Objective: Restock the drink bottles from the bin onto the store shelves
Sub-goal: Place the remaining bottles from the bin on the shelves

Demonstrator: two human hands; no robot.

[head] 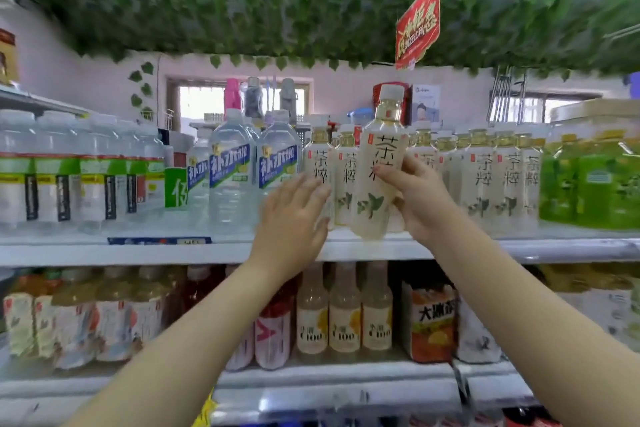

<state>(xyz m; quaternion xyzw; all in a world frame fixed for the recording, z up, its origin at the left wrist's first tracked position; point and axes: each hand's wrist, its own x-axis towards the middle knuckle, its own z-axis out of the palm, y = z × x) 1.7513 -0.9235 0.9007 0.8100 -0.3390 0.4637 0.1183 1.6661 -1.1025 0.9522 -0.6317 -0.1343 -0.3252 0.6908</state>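
My right hand (414, 199) grips a pale tea bottle (379, 166) with a white cap and black characters, tilted slightly, its base just above the front edge of the top shelf (207, 251). More bottles of the same tea (498, 177) stand in rows behind and to its right. My left hand (294, 218) is raised with straight fingers, its fingertips at the leftmost tea bottles (320, 173) on that shelf. The bin is out of sight.
Large clear water bottles with blue labels (230, 173) stand left of the tea, and shrink-wrapped water packs (69, 173) sit farther left. Green drink packs (588, 180) fill the right end. The lower shelf (329, 378) carries assorted drinks. Fake ivy and a red sign (417, 22) hang overhead.
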